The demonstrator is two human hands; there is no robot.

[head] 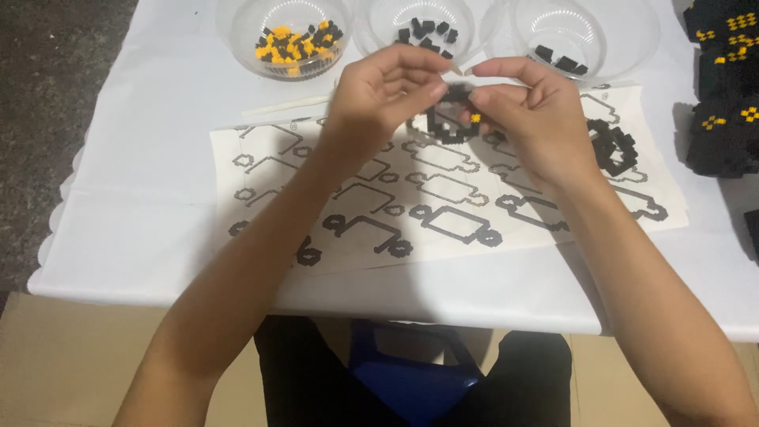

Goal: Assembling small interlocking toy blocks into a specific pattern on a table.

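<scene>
Black small-brick ring (449, 120) with one yellow stud sits pinched between both hands above the printed pattern sheet (443, 198), which lies on the white tabletop (158, 237). From the head view, I see my left hand (379, 99) closing its grip on the ring's upper left edge, thumb and fingertips tight against it, while my right hand (530, 119) holds the right side with a narrow pinch. The ring is lifted off the sheet, not resting on it (its far rim is hidden by my fingers).

A second black ring (613, 146) lies on the sheet just beside my right wrist. Three clear bowls stand at the far edge: one with yellow and black pieces (296, 39), two with black pieces only (427, 32) (565, 55). Finished black and yellow blocks (723, 87) sit at the right.

My judgement of the risk: squeezing unevenly could snap the thin ring apart and scatter pieces, and my right wrist could knock the second ring aside.
</scene>
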